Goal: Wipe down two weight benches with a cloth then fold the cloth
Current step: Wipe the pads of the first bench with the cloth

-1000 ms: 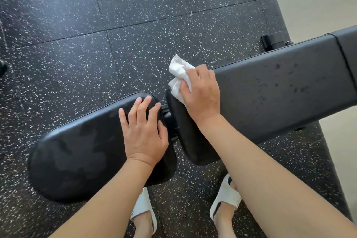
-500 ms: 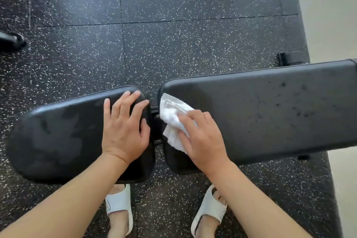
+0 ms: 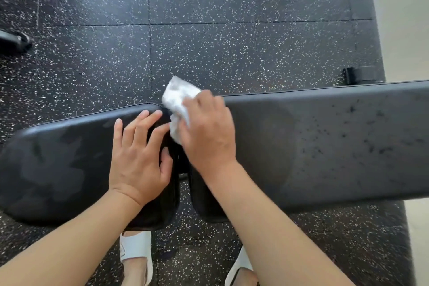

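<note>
I am looking down on a black bench (image 3: 325,146) lying across a dark speckled rubber floor (image 3: 209,42), and the white cloth (image 3: 178,102) is sitting at the bench's far edge, right by the gap between its two pads. The cloth is lying under and ahead of my right hand (image 3: 209,132), with its crumpled end sticking out past the fingertips toward the floor side and its lower end tucked beneath the palm.

The long pad (image 3: 336,141) is running off to the right, its surface showing dark specks and a duller patch near my hand. The shorter seat pad (image 3: 58,165) is lying to the left, showing blotchy darker patches. Floor tile seams are crossing above the bench. A pale wall or floor strip (image 3: 404,18) is showing at the right edge. A black bench foot (image 3: 358,75) is poking out beyond the long pad, and another dark object (image 3: 14,40) is showing at the far left, too cropped to identify.

My right hand is pressing on the cloth, fingers curled and closed over it, slightly blurred. My left hand (image 3: 139,158) is lying flat on the seat pad near the gap, fingers spread apart and holding nothing. White slippers (image 3: 137,248) are showing below the bench.
</note>
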A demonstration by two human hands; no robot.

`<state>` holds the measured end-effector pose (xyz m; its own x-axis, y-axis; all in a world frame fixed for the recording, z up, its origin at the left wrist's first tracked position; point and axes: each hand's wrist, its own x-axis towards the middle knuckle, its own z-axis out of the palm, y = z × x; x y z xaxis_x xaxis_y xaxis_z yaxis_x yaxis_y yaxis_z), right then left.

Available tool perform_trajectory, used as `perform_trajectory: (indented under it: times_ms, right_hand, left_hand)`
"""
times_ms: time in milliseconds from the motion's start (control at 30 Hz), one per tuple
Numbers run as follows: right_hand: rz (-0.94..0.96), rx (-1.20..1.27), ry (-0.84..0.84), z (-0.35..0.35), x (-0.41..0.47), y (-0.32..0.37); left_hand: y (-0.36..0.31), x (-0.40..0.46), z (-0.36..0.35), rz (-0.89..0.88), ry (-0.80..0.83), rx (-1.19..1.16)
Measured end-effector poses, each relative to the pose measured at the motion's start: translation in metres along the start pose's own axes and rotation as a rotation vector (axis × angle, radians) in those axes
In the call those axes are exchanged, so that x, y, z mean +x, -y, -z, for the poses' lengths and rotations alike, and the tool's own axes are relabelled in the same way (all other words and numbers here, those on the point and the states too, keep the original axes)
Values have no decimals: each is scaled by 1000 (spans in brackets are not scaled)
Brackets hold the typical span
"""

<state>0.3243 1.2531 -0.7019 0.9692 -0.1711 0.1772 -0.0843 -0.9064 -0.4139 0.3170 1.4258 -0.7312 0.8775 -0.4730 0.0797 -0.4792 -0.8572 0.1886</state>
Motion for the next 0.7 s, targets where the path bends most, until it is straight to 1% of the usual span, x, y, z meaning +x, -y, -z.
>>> perform_trajectory:
  times_ms: [67,100,133,233,300,367,433,600,633,700]
  right_hand:
    - [143,45,54,3,-8,-7]
    - [165,44,54,8,-10,-22]
    - [150,16,33,16,-11,-43]
    - [-59,-62,-120,43,-12,-115]
    - [-186,-88,-173,52,-9,-135]
    - [-260,-106,-180,44,-7,-123]
    - [-256,-92,-155,30,-3,-89]
    - [-26,-49,-47,-13,2,6]
    - [14,-37,-38,-16,2,14]
    - [45,28,-30,-11,-3,8]
  left_hand:
    - [1,-1,0,1,-3,-1]
    - [1,-1,-1,0,-7,0]
    - [1,-1,-1,0,-11,1]
    - [0,0,0,2,-8,0]
    - [-1,1,1,7,-1,-8]
    - [-2,0,3,10,7,-14]
    - [-2,0,5,9,12,-21]
    - [-2,1,4,15,20,-10]
    - [-1,0,3,15,18,-9]
    - [-1,0,3,8,14,-10]
